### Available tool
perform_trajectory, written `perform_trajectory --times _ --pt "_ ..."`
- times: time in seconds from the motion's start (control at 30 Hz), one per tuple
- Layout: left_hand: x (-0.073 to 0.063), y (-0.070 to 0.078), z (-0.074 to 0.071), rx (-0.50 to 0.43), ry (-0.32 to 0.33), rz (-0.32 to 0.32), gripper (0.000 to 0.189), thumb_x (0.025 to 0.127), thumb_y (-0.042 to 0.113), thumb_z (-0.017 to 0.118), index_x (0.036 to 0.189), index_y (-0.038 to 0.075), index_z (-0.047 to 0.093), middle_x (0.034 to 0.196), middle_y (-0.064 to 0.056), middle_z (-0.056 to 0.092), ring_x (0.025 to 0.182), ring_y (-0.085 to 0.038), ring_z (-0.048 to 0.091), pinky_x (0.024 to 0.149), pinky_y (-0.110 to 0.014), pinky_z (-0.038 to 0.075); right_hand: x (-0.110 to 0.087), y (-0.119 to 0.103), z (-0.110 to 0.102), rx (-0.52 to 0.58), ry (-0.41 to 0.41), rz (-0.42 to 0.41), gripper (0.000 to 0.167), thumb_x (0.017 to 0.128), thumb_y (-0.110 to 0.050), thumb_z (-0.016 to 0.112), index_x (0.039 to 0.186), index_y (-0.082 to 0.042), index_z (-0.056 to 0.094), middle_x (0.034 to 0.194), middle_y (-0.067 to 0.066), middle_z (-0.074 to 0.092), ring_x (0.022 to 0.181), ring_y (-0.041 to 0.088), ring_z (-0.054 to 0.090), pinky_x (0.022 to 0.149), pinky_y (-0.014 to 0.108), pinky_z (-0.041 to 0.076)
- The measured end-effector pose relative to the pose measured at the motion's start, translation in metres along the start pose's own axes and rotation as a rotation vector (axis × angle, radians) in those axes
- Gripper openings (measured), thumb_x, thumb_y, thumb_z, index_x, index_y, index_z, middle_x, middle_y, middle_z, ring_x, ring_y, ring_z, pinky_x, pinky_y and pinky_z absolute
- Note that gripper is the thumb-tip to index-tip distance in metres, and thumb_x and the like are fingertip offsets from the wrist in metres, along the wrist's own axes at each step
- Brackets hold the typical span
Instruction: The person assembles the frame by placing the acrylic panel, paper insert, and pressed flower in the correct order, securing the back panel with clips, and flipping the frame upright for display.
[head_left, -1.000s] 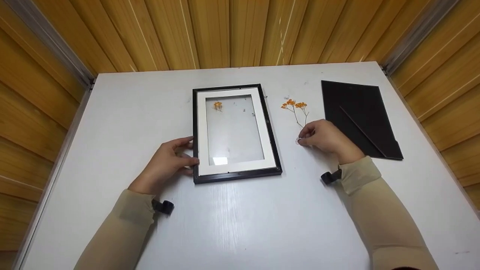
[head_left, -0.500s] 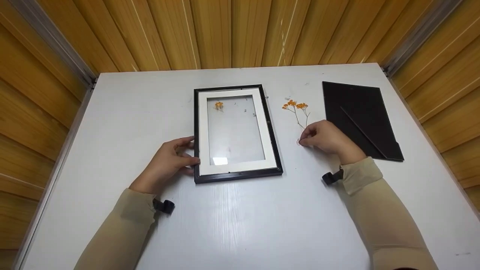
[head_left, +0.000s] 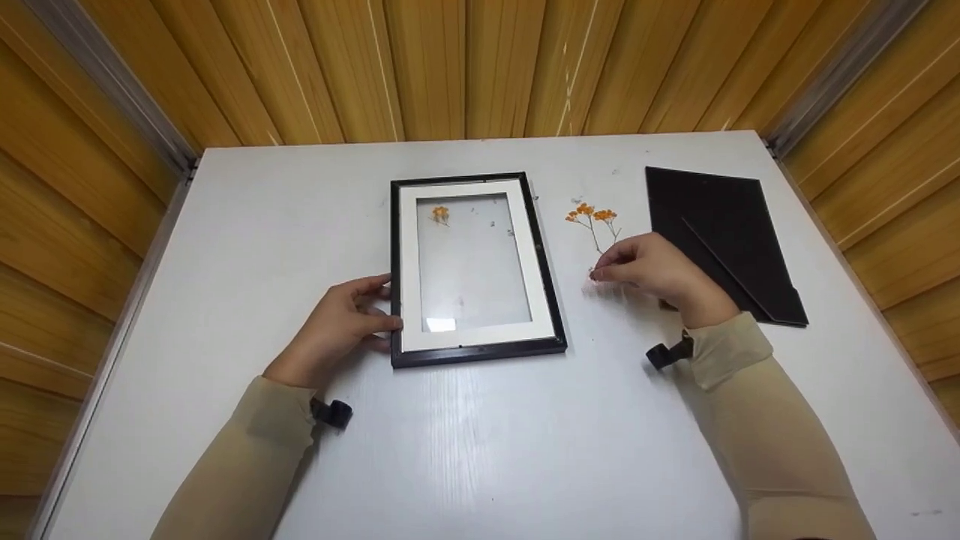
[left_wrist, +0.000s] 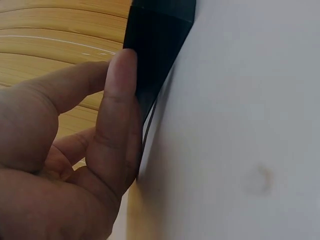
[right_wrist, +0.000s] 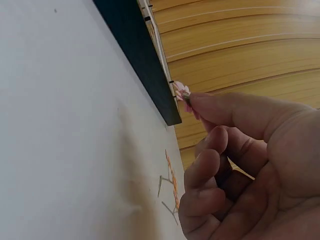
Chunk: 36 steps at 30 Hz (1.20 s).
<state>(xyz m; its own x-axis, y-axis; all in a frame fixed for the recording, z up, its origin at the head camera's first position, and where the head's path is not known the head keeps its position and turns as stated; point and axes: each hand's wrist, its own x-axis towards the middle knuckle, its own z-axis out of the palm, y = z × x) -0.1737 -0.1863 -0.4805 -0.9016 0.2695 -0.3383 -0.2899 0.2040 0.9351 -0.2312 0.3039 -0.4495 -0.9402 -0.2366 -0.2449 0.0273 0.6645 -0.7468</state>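
Note:
A black picture frame (head_left: 475, 352) with a white mat and a glass pane lies flat in the middle of the white table (head_left: 480, 442). A small orange dried flower (head_left: 440, 214) sits on the glass near its top. My left hand (head_left: 341, 322) holds the frame's left edge near the lower corner, thumb on the mat; in the left wrist view the fingers (left_wrist: 117, 115) press against the frame's black side (left_wrist: 155, 50). My right hand (head_left: 652, 270) pinches a tiny pink dried flower (right_wrist: 181, 90) just above the table, right of the frame. An orange dried sprig (head_left: 592, 221) lies just beyond that hand.
A black backing board (head_left: 720, 240) with a stand flap lies at the table's right side. Wooden slat walls (head_left: 480, 67) close in the table at the back and both sides. Small black straps sit at both wrists.
My right hand has lifted slightly off the table with the small pink flower pinched in its fingertips. The left hand and frame have stayed put.

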Motion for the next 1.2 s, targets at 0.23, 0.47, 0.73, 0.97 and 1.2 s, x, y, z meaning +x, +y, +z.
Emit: perform_trajectory --times 0.23,0.47,0.73,0.97,1.2 --pt "-0.002 -0.001 0.004 0.04 -0.011 -0.045 0.088 0.094 -0.004 0.086 0.172 0.007 0.046 0.157 -0.021 0.056 0.098 -0.02 0.08 0.084 -0.039 0.073 0.023 -0.025 0.011 0.257 -0.063 -0.003 0.01 0.1 -0.013 0.085 0.105 -0.004 0.084 0.092 -0.013 0.082 0.071 0.005 0.052 0.066 0.021 0.043" --pt "-0.002 0.001 0.005 0.12 0.003 -0.062 0.09 0.093 -0.004 0.088 0.172 0.004 0.046 0.161 -0.025 0.059 0.096 -0.017 0.081 0.082 -0.035 0.072 0.062 -0.062 0.025 0.291 -0.115 -0.013 0.005 0.099 -0.016 0.087 0.099 -0.012 0.086 0.089 -0.012 0.082 0.067 0.005 0.049 0.065 0.021 0.042" --pt "-0.001 0.003 0.007 0.132 0.015 -0.05 0.089 0.092 -0.008 0.086 0.171 0.002 0.046 0.159 -0.025 0.06 0.094 -0.015 0.079 0.078 -0.033 0.072 0.096 -0.096 0.041 0.281 -0.114 0.0 0.007 0.103 -0.012 0.081 0.097 -0.012 0.085 0.1 -0.008 0.086 0.076 0.011 0.051 0.071 0.026 0.044" --pt "0.0 0.006 0.008 0.138 0.021 -0.048 0.088 0.091 -0.006 0.088 0.17 0.004 0.049 0.156 -0.025 0.064 0.09 -0.016 0.078 0.078 -0.033 0.072 0.116 -0.114 0.056 0.167 -0.108 0.03 0.005 0.102 -0.016 0.084 0.102 -0.011 0.086 0.1 -0.009 0.084 0.076 0.009 0.055 0.066 0.024 0.043" --pt "-0.003 0.009 0.005 0.085 0.011 -0.064 0.089 0.092 -0.006 0.088 0.171 0.005 0.048 0.159 -0.024 0.062 0.093 -0.016 0.082 0.082 -0.034 0.072 0.131 -0.127 0.07 0.091 -0.081 0.007 0.007 0.1 -0.015 0.086 0.101 -0.008 0.086 0.106 -0.001 0.085 0.09 0.013 0.059 0.078 0.027 0.051"
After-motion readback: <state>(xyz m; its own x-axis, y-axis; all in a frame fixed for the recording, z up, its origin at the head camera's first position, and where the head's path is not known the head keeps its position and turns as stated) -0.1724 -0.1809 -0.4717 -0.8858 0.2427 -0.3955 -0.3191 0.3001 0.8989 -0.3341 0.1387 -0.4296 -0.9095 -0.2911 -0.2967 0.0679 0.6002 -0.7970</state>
